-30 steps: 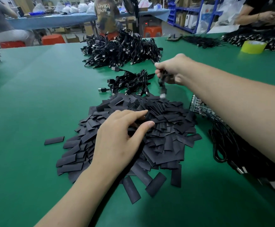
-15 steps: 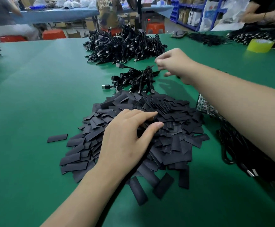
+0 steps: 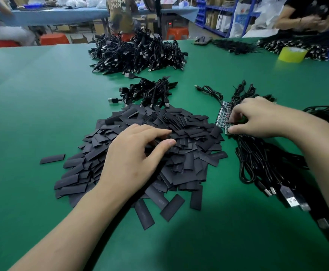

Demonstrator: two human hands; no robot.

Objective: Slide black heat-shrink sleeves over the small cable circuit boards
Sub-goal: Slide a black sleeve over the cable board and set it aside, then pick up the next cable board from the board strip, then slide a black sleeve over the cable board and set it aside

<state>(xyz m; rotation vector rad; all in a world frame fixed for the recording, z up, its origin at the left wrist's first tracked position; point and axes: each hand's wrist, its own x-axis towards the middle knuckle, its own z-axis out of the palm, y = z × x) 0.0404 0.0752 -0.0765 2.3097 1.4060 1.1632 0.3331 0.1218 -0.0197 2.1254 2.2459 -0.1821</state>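
Left hand [image 3: 132, 159] rests spread on one sleeve pile [image 3: 189, 133]; right hand [image 3: 257, 118] pinches one row of circuit boards [image 3: 222, 118].

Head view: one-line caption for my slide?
Left hand rests on the heat-shrink sleeve pile while right hand pinches the circuit boards.
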